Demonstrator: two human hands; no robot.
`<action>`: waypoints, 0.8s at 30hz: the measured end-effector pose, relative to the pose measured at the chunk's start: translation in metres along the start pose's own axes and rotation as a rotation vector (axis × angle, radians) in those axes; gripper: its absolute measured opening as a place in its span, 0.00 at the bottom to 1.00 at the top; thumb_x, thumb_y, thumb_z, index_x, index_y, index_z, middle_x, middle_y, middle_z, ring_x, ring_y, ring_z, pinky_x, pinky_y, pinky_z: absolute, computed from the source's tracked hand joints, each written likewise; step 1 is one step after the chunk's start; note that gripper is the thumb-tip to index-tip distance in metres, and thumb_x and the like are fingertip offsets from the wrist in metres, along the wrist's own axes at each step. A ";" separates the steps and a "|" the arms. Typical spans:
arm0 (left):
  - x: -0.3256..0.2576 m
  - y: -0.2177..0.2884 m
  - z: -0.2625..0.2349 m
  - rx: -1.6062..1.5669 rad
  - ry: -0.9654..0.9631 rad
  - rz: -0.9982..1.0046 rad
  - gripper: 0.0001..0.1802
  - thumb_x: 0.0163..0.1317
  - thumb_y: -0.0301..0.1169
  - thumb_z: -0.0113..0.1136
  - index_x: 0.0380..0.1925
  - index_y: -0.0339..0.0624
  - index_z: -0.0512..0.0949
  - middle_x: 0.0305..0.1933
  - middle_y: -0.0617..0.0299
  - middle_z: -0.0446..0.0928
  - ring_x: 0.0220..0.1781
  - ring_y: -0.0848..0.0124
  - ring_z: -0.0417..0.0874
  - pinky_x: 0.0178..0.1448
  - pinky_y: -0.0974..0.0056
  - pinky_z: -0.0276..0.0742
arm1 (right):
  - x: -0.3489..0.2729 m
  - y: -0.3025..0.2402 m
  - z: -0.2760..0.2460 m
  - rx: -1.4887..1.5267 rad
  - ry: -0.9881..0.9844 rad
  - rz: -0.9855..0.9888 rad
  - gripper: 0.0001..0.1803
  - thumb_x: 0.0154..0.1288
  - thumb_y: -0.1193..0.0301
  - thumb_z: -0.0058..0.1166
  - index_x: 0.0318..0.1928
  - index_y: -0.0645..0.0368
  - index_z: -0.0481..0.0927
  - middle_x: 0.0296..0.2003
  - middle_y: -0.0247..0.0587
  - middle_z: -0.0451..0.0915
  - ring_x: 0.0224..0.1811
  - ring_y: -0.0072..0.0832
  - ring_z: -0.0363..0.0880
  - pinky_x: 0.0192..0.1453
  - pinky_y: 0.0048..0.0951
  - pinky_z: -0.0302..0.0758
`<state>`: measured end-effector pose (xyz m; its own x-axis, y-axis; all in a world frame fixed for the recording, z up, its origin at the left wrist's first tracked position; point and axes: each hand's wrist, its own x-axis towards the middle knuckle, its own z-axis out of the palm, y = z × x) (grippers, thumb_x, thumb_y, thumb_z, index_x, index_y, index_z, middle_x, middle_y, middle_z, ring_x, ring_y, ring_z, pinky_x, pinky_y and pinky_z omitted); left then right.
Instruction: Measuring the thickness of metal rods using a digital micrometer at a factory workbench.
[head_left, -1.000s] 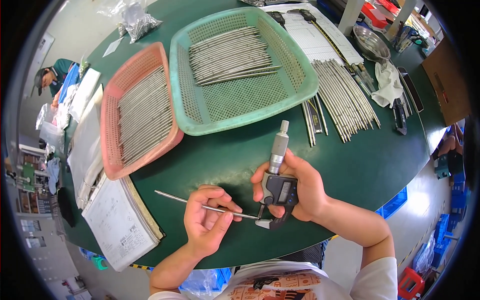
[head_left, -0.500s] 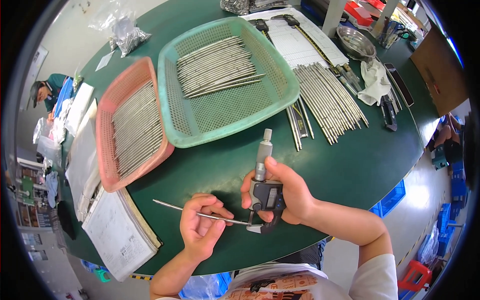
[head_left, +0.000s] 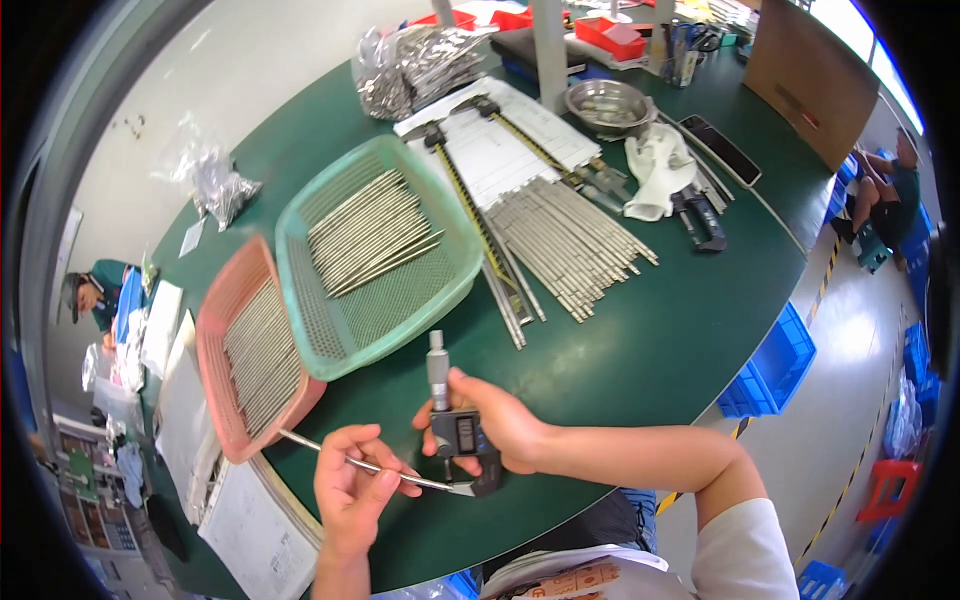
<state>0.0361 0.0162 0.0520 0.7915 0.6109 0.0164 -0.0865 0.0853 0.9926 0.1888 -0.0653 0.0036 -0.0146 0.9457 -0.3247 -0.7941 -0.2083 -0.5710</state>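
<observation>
My left hand [head_left: 352,490] pinches a thin metal rod [head_left: 305,440] between thumb and fingers. The rod slants down to the right, and its right end lies at the jaw of a digital micrometer [head_left: 465,433]. Wrapped round the micrometer's dark body is my right hand [head_left: 508,428], with the silver thimble pointing away from me. Beyond my hands stands a green mesh basket [head_left: 365,362] with a pile of similar rods. A pink mesh basket [head_left: 238,448], also full of rods, is to its left, close to the held rod's far end.
A row of metal rods [head_left: 570,245] lies right of the green basket, beside long calipers [head_left: 465,195] and paper sheets. Farther right are a white glove [head_left: 657,170], a phone [head_left: 720,150] and a metal bowl [head_left: 608,105]. An open binder [head_left: 255,535] lies at the left edge.
The view has swung, so the baskets and hands sit farther left and lower in the picture. Both hands keep their hold on the rod and the micrometer.
</observation>
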 end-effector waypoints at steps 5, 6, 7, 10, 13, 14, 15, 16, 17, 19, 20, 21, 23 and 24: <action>0.077 0.053 0.074 0.201 -0.536 -0.176 0.19 0.52 0.21 0.53 0.45 0.36 0.64 0.29 0.59 0.69 0.28 0.74 0.75 0.29 0.73 0.74 | -0.006 -0.001 0.000 -0.089 0.017 -0.095 0.24 0.63 0.53 0.27 0.32 0.61 0.68 0.22 0.39 0.74 0.12 0.22 0.66 0.13 0.21 0.64; 0.095 0.052 0.092 0.272 -0.572 -0.209 0.19 0.51 0.21 0.53 0.45 0.36 0.64 0.28 0.60 0.70 0.27 0.74 0.76 0.27 0.72 0.74 | -0.008 -0.002 0.003 -0.045 0.060 -0.044 0.23 0.62 0.54 0.28 0.32 0.61 0.68 0.21 0.39 0.73 0.10 0.21 0.65 0.11 0.20 0.62; 0.114 0.044 0.105 0.348 -0.597 -0.247 0.19 0.51 0.21 0.53 0.45 0.36 0.64 0.28 0.61 0.70 0.25 0.74 0.76 0.25 0.71 0.75 | 0.000 0.001 0.005 -0.001 0.006 -0.034 0.27 0.61 0.50 0.27 0.31 0.62 0.68 0.17 0.38 0.72 0.06 0.20 0.62 0.07 0.19 0.59; 0.163 0.017 0.136 0.521 -0.510 -0.346 0.19 0.52 0.22 0.54 0.45 0.36 0.63 0.28 0.59 0.71 0.24 0.72 0.77 0.25 0.70 0.75 | 0.005 0.001 0.007 0.014 -0.005 0.002 0.27 0.63 0.52 0.24 0.31 0.63 0.69 0.17 0.38 0.72 0.06 0.20 0.62 0.07 0.20 0.59; 0.199 -0.013 0.146 0.579 -0.445 -0.378 0.18 0.52 0.24 0.55 0.43 0.36 0.64 0.27 0.57 0.72 0.23 0.71 0.77 0.24 0.70 0.75 | 0.004 0.001 0.005 0.014 -0.015 -0.004 0.27 0.63 0.51 0.25 0.31 0.63 0.69 0.17 0.37 0.72 0.06 0.20 0.61 0.07 0.20 0.58; 0.206 -0.019 0.149 0.597 -0.403 -0.399 0.18 0.51 0.25 0.56 0.41 0.36 0.64 0.27 0.56 0.72 0.22 0.71 0.77 0.24 0.69 0.76 | 0.003 0.001 0.005 0.010 -0.014 -0.006 0.27 0.63 0.51 0.25 0.31 0.62 0.68 0.17 0.36 0.72 0.06 0.19 0.61 0.07 0.20 0.58; 0.210 -0.022 0.153 0.599 -0.411 -0.397 0.18 0.51 0.25 0.56 0.41 0.36 0.64 0.27 0.56 0.72 0.22 0.71 0.77 0.24 0.69 0.76 | 0.002 0.002 0.004 0.012 -0.010 -0.013 0.27 0.63 0.51 0.25 0.31 0.62 0.68 0.17 0.36 0.72 0.06 0.19 0.61 0.07 0.20 0.58; 0.214 -0.025 0.156 0.611 -0.381 -0.402 0.17 0.50 0.25 0.56 0.39 0.35 0.64 0.26 0.55 0.73 0.21 0.70 0.77 0.22 0.69 0.75 | 0.002 0.002 0.003 0.020 -0.011 -0.019 0.27 0.63 0.51 0.25 0.30 0.62 0.68 0.17 0.36 0.71 0.06 0.20 0.61 0.07 0.20 0.58; 0.216 -0.028 0.159 0.623 -0.350 -0.408 0.16 0.49 0.25 0.57 0.36 0.34 0.64 0.25 0.53 0.73 0.20 0.69 0.77 0.20 0.68 0.74 | 0.002 0.002 0.002 0.028 -0.014 -0.024 0.26 0.63 0.51 0.25 0.30 0.62 0.68 0.16 0.36 0.71 0.06 0.20 0.61 0.07 0.20 0.58; 0.220 -0.032 0.162 0.671 -0.352 -0.407 0.16 0.49 0.26 0.58 0.36 0.33 0.64 0.24 0.54 0.74 0.18 0.69 0.77 0.19 0.68 0.74 | 0.000 0.001 0.001 0.038 -0.014 -0.023 0.26 0.63 0.51 0.25 0.30 0.62 0.68 0.16 0.36 0.71 0.06 0.20 0.61 0.08 0.20 0.58; 0.221 -0.034 0.164 0.722 -0.360 -0.392 0.16 0.50 0.28 0.58 0.35 0.34 0.65 0.24 0.55 0.74 0.18 0.69 0.77 0.18 0.68 0.74 | -0.001 0.000 0.001 0.013 -0.027 -0.007 0.25 0.63 0.53 0.25 0.32 0.62 0.68 0.18 0.36 0.72 0.08 0.20 0.62 0.09 0.20 0.59; 0.222 -0.033 0.167 0.771 -0.369 -0.375 0.16 0.51 0.30 0.57 0.35 0.34 0.65 0.24 0.55 0.74 0.18 0.69 0.77 0.18 0.68 0.74 | -0.002 -0.002 0.000 -0.014 -0.037 0.007 0.24 0.63 0.55 0.24 0.34 0.62 0.68 0.20 0.37 0.73 0.09 0.20 0.63 0.11 0.20 0.60; 0.220 -0.030 0.169 0.771 -0.352 -0.399 0.16 0.52 0.32 0.56 0.35 0.34 0.65 0.23 0.55 0.74 0.18 0.69 0.77 0.18 0.68 0.73 | -0.004 -0.003 0.000 -0.012 -0.039 0.012 0.24 0.63 0.55 0.24 0.34 0.62 0.68 0.20 0.37 0.73 0.09 0.20 0.63 0.11 0.20 0.60; 0.219 -0.026 0.169 0.770 -0.334 -0.425 0.16 0.54 0.34 0.54 0.35 0.35 0.65 0.23 0.56 0.74 0.18 0.69 0.77 0.18 0.68 0.73 | -0.004 -0.003 0.000 -0.010 -0.041 0.018 0.24 0.63 0.54 0.24 0.33 0.62 0.68 0.20 0.37 0.73 0.09 0.20 0.63 0.11 0.20 0.60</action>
<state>0.3134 0.0148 0.0497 0.8079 0.3807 -0.4500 0.5787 -0.3678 0.7279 0.1914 -0.0679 0.0070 -0.0540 0.9511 -0.3042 -0.7872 -0.2279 -0.5731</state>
